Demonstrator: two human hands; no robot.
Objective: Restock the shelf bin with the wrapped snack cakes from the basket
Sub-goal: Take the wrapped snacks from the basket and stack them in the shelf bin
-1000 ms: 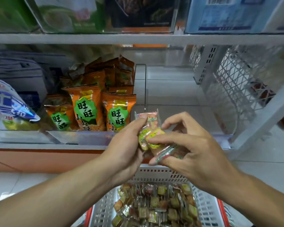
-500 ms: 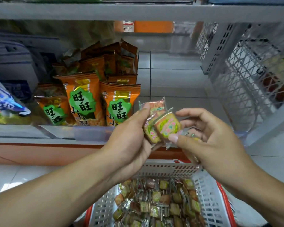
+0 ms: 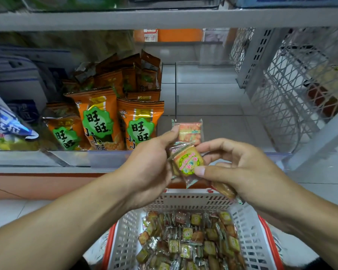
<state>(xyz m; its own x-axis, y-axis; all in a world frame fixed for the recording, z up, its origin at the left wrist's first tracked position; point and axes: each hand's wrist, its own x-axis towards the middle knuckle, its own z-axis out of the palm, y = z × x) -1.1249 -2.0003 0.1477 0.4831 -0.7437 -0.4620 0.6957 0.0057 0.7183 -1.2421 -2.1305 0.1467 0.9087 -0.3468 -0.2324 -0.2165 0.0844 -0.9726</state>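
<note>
Holding a small stack of wrapped snack cakes up in front of the shelf, your left hand (image 3: 150,162) has its fingers curled round them, thumb pressed on the top one (image 3: 189,131), which stands roughly upright with its printed face toward you and its crimped ends at top and bottom. Your right hand (image 3: 240,170) pinches another cake (image 3: 188,159) between thumb and forefinger; that one is tilted, a corner pointing down, label with the pink-and-green ring facing you, touching the stack in your left hand. There's one more cake (image 3: 223,190) tucked under your right palm, long side running down to the right (can't tell exactly how the fingers hold it).

Both hands sit just above the white basket (image 3: 125,230) with the red rim, which is full of the same cakes lying every which way. The clear shelf bin (image 3: 219,106) right behind your hands shows bare floor through it. Next to it on the left stand orange snack bags (image 3: 98,121), upright, green labels facing out.
</note>
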